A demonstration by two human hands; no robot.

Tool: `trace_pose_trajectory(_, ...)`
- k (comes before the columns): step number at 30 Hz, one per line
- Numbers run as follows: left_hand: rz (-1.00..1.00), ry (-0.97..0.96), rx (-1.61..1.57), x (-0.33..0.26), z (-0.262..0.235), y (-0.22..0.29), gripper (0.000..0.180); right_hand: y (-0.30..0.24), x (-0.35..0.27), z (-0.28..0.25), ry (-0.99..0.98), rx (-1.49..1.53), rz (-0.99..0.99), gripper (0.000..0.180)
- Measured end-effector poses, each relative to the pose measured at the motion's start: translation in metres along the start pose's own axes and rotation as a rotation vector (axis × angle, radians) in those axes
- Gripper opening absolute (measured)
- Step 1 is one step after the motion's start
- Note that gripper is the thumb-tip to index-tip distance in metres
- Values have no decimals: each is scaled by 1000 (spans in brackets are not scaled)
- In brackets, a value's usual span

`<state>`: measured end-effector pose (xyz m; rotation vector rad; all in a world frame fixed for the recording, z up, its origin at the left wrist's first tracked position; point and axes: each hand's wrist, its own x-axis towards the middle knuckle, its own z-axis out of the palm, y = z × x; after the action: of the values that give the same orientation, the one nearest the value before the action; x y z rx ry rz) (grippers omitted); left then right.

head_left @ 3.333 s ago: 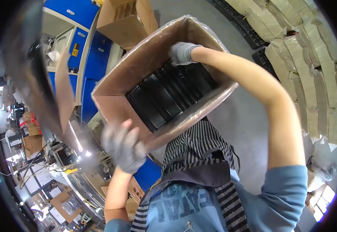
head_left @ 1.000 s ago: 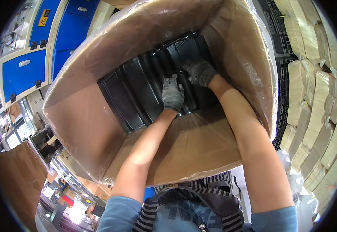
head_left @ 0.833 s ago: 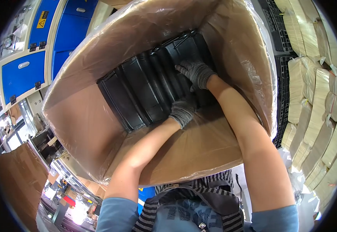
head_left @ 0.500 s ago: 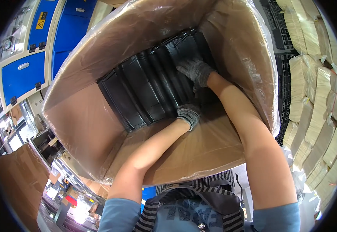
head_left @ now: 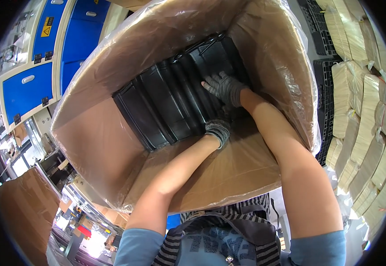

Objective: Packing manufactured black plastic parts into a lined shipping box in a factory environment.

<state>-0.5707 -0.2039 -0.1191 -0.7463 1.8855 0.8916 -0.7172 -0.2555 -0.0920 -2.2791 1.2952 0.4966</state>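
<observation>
Head view, gloved left hand [head_left: 218, 131] gripping the near edge of black trays [head_left: 175, 95] in a lined box [head_left: 113, 155], right hand [head_left: 225, 88] spread flat on them.

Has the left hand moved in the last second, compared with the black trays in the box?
Yes. The left hand has slid off the top of the black trays to their near lower edge, toward the person.
</observation>
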Motion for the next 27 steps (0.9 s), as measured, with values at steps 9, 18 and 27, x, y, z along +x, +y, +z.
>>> trace_pose_trajectory(9, 167, 12, 95, -8, -4, 5, 47, -23, 12, 29, 80, 101, 290, 117)
trace_pose_trajectory(18, 154, 365, 229, 14, 26, -14, 46, -11, 18, 24, 39, 112, 194, 110)
trace_pose_trajectory(27, 312, 484, 170, 11, 23, -26, 51, -11, 8, -26, 353, 287, 152, 106)
